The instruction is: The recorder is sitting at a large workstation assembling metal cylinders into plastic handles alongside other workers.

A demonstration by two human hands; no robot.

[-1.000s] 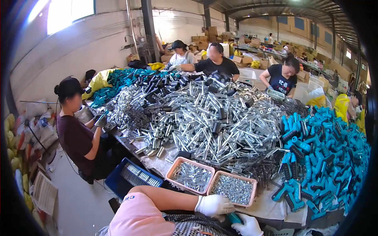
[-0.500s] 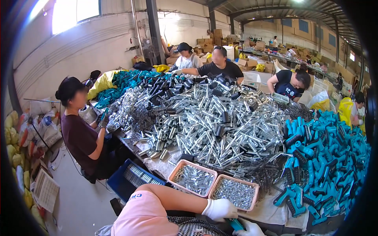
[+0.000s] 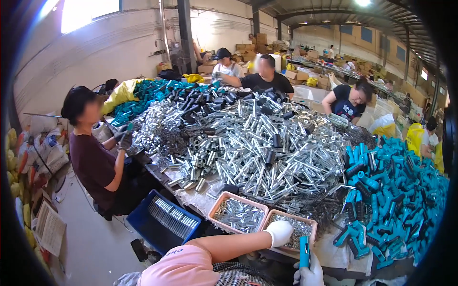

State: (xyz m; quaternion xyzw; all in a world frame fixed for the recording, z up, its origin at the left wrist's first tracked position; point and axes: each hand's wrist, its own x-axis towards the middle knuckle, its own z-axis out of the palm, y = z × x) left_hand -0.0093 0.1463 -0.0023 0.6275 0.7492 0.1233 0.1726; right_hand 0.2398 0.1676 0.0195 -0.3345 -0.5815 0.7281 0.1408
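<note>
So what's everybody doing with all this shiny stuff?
The person here wears white gloves. Their right hand holds a teal piece, and their left hand is over a pink tray of small metal bits; you can't see whether it has one. Ahead lies a heap of silver metal parts, with a pile of teal pieces to the right. A co-worker on the left has a small teal thing too.

L hand (image 3: pixel 280 233) over the R-side pink tray (image 3: pixel 315 229), fingertips lost against the small metal bits (image 3: pixel 298 229), can't tell if it's pinching any! R hand (image 3: pixel 311 273) clipped by btm edge, hiding the lower end of the teal piece (image 3: pixel 304 250). Far bkgd workers (image 3: pixel 331 53): too tiny, hands unreadable.
</note>
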